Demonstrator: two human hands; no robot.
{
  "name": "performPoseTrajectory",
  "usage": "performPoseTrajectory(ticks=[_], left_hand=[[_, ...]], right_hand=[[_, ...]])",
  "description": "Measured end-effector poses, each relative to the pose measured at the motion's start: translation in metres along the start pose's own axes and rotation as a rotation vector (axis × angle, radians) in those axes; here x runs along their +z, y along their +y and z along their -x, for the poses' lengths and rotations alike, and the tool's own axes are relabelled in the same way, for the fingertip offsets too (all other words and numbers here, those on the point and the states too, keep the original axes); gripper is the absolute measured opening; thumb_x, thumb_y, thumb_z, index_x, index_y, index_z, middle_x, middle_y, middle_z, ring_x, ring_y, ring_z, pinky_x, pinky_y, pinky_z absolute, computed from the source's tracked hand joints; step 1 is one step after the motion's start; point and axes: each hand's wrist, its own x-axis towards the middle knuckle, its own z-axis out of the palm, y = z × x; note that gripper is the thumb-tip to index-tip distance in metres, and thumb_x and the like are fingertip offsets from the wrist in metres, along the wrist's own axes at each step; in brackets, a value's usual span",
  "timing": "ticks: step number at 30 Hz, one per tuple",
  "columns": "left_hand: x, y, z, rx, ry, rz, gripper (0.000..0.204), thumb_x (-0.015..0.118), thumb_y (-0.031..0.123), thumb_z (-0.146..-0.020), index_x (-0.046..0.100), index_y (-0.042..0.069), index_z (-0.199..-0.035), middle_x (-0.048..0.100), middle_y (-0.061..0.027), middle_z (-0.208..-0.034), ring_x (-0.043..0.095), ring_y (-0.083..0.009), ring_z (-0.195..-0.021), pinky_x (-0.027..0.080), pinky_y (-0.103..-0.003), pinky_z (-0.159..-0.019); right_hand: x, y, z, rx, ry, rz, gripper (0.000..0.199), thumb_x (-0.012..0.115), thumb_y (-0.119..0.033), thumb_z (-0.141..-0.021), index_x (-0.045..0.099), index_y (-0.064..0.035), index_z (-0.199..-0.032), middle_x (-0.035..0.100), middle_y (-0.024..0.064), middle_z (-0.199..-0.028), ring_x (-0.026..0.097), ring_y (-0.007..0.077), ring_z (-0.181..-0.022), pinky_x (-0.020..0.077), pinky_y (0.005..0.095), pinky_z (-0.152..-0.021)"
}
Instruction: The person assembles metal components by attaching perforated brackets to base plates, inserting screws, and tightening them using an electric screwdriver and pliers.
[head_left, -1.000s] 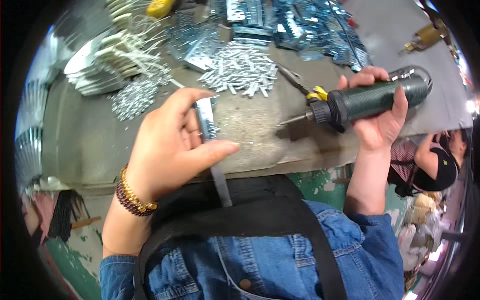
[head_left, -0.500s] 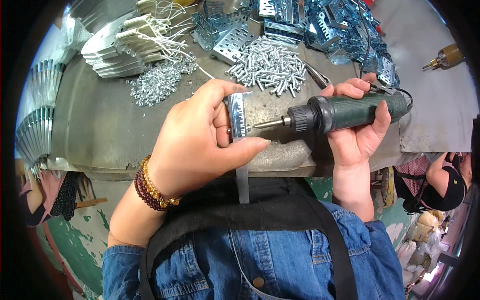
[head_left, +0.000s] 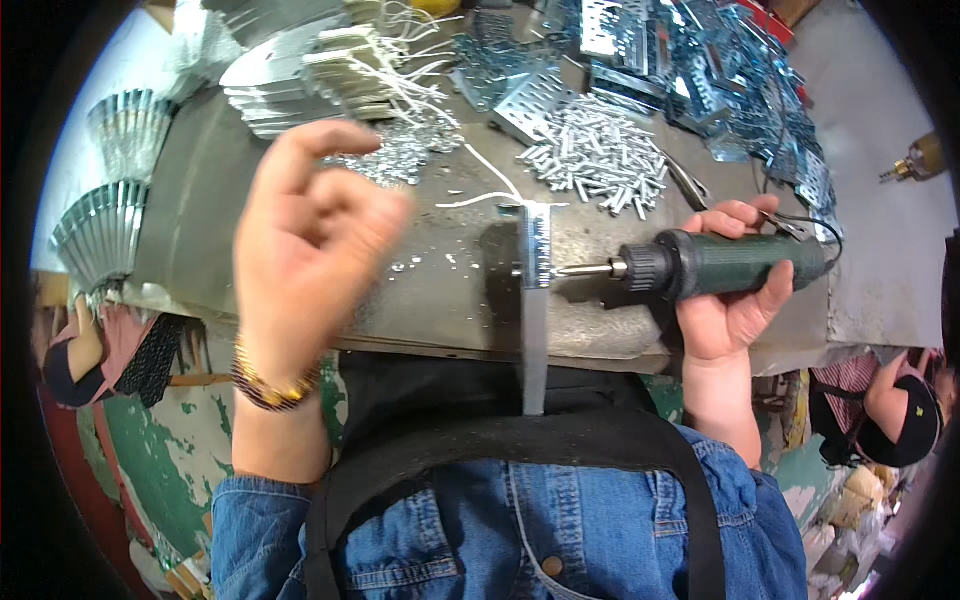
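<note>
Green driver (head_left: 735, 262) being held level to a bracket (head_left: 537, 245)

The driver is being gripped by the right hand (head_left: 722, 325), its fingers closed round the barrel from the far side and its thumb wrapped over the right end. The bit (head_left: 585, 271) is being pointed left, its tip set at the right face of the bracket; whether it is being seated fully in a screw head cannot be told. The bracket is being shown near the middle of the bench (head_left: 200, 230), at the far end of a grey strip (head_left: 535, 345) that is being pointed toward the apron (head_left: 560, 440).

The left hand (head_left: 310, 225) is being held well apart from the bracket, just nearer than the nuts (head_left: 400, 150). Its fingers are being loosely curled, with a gap showing between thumb and forefinger; because of blur, whether anything small is being pinched cannot be told. The screws (head_left: 595, 160) are being left heaped farther off.

As a judgement, the step is being served best if the bit is being aligned straight with the screw, light pressure is being applied, and the bracket is being steadied against twisting. Fingertips should be being placed clear of the bit.
</note>
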Motion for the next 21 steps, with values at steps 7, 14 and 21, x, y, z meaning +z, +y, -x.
performPoseTrajectory(ticks=[7, 14, 21], left_hand=[[-0.029, -0.035, 0.020, 0.172, -0.246, -0.798, 0.014, 0.069, 0.004, -0.074, 0.060, 0.002, -0.086, 0.057, -0.0078, -0.074, 0.056, -0.0198, -0.066, 0.046, -0.029, -0.063], [-0.005, -0.036, 0.019, -0.027, -0.295, -0.148, 0.014, 0.066, 0.006, -0.081, 0.055, 0.003, -0.090, 0.061, -0.0088, -0.080, 0.061, -0.0184, -0.069, 0.051, -0.028, -0.060], [0.031, -0.037, 0.028, -0.561, -0.364, 0.919, 0.016, 0.062, 0.008, -0.088, 0.050, 0.003, -0.097, 0.060, -0.0071, -0.085, 0.062, -0.0146, -0.075, 0.055, -0.027, -0.063]], right_hand=[[0.001, 0.002, -0.003, 0.036, -0.031, -0.034, 0.055, 0.078, -0.020, -0.071, 0.053, -0.0175, -0.121, 0.049, 0.0027, -0.107, 0.051, 0.0170, -0.102, 0.0288, 0.0447, -0.109], [0.000, 0.005, -0.004, 0.019, 0.009, -0.017, 0.056, 0.079, -0.019, -0.069, 0.055, -0.0168, -0.120, 0.050, 0.0038, -0.107, 0.052, 0.0175, -0.100, 0.0300, 0.0443, -0.107], [0.000, 0.005, -0.002, 0.046, -0.022, -0.028, 0.054, 0.078, -0.017, -0.067, 0.056, -0.0176, -0.116, 0.051, 0.0023, -0.106, 0.051, 0.0167, -0.100, 0.0285, 0.0432, -0.108]])
